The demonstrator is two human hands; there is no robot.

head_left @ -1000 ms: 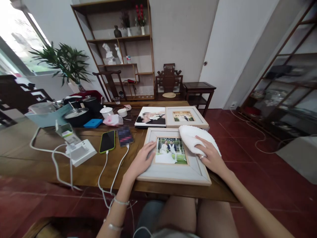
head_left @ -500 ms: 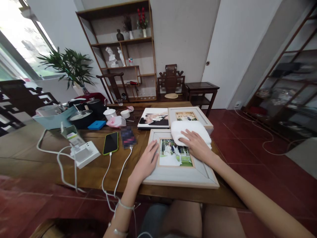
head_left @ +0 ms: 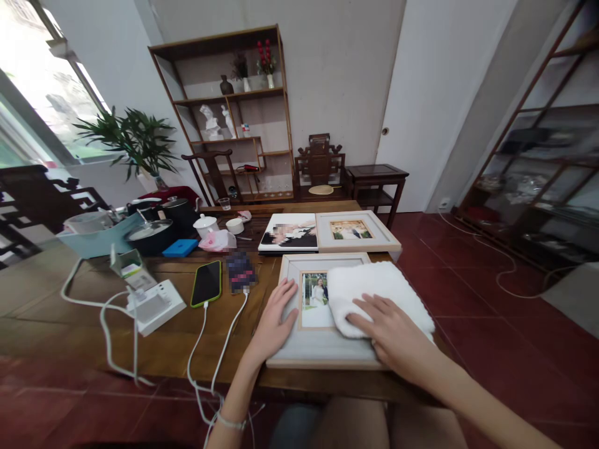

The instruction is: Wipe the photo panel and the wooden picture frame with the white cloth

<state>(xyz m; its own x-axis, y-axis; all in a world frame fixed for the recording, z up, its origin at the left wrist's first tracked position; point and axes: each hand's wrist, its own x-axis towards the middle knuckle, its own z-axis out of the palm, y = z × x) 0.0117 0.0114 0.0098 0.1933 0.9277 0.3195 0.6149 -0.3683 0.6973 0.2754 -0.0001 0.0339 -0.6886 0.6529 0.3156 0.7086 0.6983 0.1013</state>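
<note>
A white-bordered picture frame lies flat near the table's front edge, with a wedding photo at its centre. My left hand rests on the frame's left border, fingers stretched out and thumb apart. Under my right hand is a folded, fluffy white cloth. The fingers press and hold it against the frame. The cloth hides the photo's right half and much of the right border, and hangs past the frame's right side.
Behind are a second frame and a photo panel. Left of my hand, a green-edged phone and a blurred device have white cables attached. Further left stand a power strip, a blue box and a pot.
My right hand has slid the cloth from the frame's upper right down toward me, covering the photo's right half. The left hand stays on the left border. The view has tilted slightly up.
</note>
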